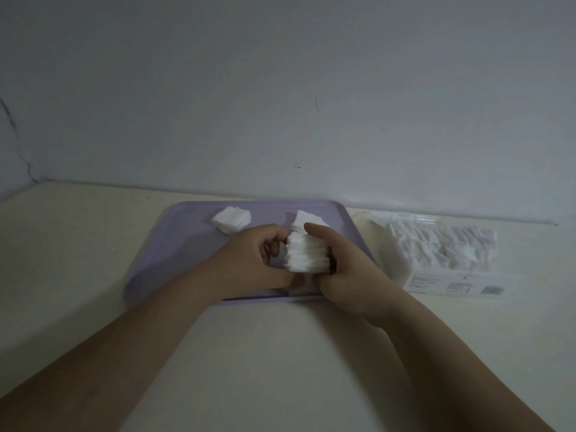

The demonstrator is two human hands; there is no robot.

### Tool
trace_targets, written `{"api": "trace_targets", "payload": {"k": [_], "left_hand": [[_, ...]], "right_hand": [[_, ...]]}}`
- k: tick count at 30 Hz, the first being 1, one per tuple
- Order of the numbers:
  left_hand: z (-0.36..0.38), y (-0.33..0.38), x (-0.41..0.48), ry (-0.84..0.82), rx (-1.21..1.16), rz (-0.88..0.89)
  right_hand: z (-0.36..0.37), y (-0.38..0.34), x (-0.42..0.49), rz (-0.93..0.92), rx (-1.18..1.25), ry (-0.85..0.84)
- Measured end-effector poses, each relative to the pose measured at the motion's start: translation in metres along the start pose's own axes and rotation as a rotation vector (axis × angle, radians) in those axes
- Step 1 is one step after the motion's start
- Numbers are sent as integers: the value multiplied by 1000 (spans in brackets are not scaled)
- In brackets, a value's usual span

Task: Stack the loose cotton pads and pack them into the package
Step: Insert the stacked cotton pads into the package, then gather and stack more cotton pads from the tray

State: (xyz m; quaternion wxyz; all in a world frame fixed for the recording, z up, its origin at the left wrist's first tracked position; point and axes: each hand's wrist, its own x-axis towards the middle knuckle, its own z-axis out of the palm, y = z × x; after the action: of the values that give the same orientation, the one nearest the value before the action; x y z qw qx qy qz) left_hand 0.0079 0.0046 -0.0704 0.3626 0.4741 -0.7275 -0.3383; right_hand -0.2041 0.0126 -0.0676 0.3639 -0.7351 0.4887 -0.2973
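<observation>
Both hands are over the near half of the tray (174, 244), with the stack (307, 254) between them. I see the stack on edge, its layers showing toward me, somewhat ragged on its left side.

Left hand (249, 263): fingers curled against the stack's left side, thumb low at its near corner, gripping it.

Right hand (346, 269): forefinger stretched over the far top of the stack, palm against its right side, thumb tucked near the bottom, also gripping it.

A flat scrap of white shows on the tray under the thumbs. I cannot tell whether it is a loose pad or part of the stack.

Small pile (232, 219) lies on the far left part of the tray, well apart from the hands. A second pile (307, 220) sits just behind the held stack, partly hidden by it.

Package (442, 257): clear, lying on its side on the tabletop (280, 353) just right of the tray, with white pads inside and a printed label along its near side. Print is too small to read.

Plain wall (280, 88) beyond the far edge
</observation>
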Motion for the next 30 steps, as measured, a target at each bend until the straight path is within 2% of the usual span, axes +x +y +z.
{"api": "trace_targets", "payload": {"k": [3,8,13,15,19,23,26,30], "left_hand": [[3,1,2,-65,-71,-34],[8,11,-1,-82,-115,-56],[3,20,2,65,16,-122],[-2,33,5,100,-9,-95],[6,65,23,13,-215,-39],[45,90,45,-110,-340,-12],[79,109,61,-156,-365,-20],[131,141,85,-45,-276,-45]], "right_hand": [[7,-5,3,32,108,-13],[16,-9,4,20,290,34],[10,-26,-4,8,469,146],[-1,-33,-6,18,487,162],[-50,-32,-14,20,548,86],[-104,-12,-38,28,487,111],[-136,1,-58,56,427,230],[-177,19,-79,177,422,526]]}}
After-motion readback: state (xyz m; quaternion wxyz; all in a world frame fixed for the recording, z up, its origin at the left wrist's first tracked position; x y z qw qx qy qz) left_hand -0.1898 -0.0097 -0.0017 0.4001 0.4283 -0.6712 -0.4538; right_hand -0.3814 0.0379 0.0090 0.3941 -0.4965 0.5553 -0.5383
